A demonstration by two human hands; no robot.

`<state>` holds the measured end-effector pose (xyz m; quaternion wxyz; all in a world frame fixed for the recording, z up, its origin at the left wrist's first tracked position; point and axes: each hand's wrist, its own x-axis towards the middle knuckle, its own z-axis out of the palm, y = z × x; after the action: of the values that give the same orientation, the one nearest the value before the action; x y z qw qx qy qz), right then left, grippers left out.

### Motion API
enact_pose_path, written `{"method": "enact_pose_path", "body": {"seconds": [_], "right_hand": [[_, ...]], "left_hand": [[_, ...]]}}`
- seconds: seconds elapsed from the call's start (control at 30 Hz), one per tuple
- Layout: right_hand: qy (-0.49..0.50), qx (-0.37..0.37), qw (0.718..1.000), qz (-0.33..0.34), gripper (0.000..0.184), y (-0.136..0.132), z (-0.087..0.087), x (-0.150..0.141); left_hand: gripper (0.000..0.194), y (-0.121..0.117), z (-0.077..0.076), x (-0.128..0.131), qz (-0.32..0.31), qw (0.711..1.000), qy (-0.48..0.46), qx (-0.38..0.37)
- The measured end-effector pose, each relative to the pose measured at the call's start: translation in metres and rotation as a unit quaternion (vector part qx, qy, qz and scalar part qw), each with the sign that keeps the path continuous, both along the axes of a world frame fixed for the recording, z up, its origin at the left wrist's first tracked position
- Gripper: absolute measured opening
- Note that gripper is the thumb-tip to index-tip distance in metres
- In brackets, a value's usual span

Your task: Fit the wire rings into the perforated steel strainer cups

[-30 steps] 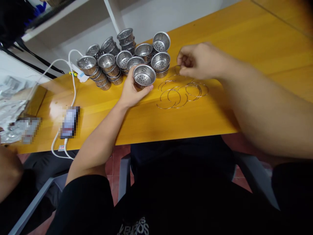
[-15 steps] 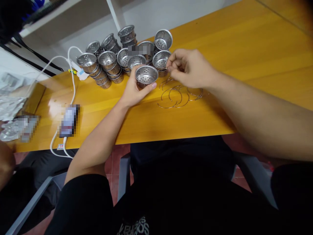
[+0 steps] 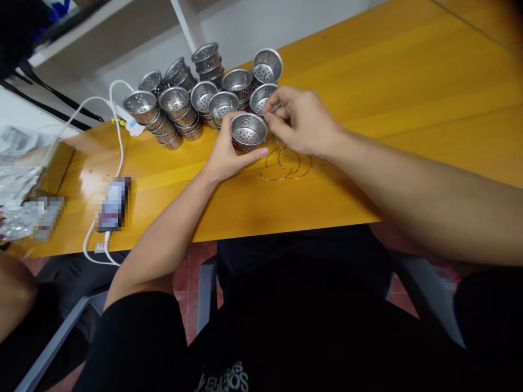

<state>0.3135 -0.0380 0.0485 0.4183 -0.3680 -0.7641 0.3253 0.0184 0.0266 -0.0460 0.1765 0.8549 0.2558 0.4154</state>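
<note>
My left hand (image 3: 224,158) is wrapped round a metal strainer basket (image 3: 248,130), a steel cup with a perforated floor and wall. Its mouth faces up, tipped a little towards me. My right hand (image 3: 296,117) pinches thumb and forefinger together just at the basket's right rim. A thin piece of curved wire (image 3: 259,116) shows faintly at those fingertips, and most of it is hidden. Below the right hand, several open wire rings (image 3: 292,173) lie overlapping on the table, partly covered by that hand and forearm.
Stacked strainer baskets (image 3: 174,100) stand along the back of the wooden table (image 3: 261,209). A blurred-out phone (image 3: 113,204) with a white cable (image 3: 122,144) lies at left, near plastic bags (image 3: 18,185). Another person's arm (image 3: 14,294) is at the lower left edge.
My right hand has moved left from the wire rings to the rim of the held basket, with a thin wire at its fingertips. My left hand has shifted slightly right with the basket.
</note>
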Motion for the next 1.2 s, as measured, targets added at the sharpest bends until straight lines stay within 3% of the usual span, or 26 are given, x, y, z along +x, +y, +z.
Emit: {"method": "enact_pose_path", "body": {"seconds": [0.27,0.47,0.67,0.9,1.07,1.2], "right_hand": [[-0.017,-0.004,0.999,-0.044,0.047,-0.004,0.002,-0.006],[-0.033,-0.001,0.997,-0.068,0.037,-0.004,-0.003,-0.012],[0.024,-0.037,0.999,-0.025,0.041,-0.007,0.0,-0.017],[0.084,-0.095,0.982,0.138,0.066,0.003,0.006,0.001],[0.095,-0.123,0.979,0.131,0.073,0.007,0.0,0.002],[0.097,-0.126,0.981,0.11,0.074,0.003,-0.001,-0.002]], "left_hand": [[0.116,0.002,-0.004,0.004,-0.008,1.0,-0.004,0.005],[0.113,-0.016,0.009,0.013,0.031,0.999,-0.005,-0.018],[0.103,-0.031,0.023,0.017,0.076,0.996,-0.007,-0.042],[0.097,-0.029,0.031,0.01,0.049,0.998,0.0,-0.046],[0.106,-0.024,0.024,0.007,0.005,0.999,0.026,-0.029],[0.109,-0.022,0.019,0.007,0.017,0.999,0.049,-0.014]]}}
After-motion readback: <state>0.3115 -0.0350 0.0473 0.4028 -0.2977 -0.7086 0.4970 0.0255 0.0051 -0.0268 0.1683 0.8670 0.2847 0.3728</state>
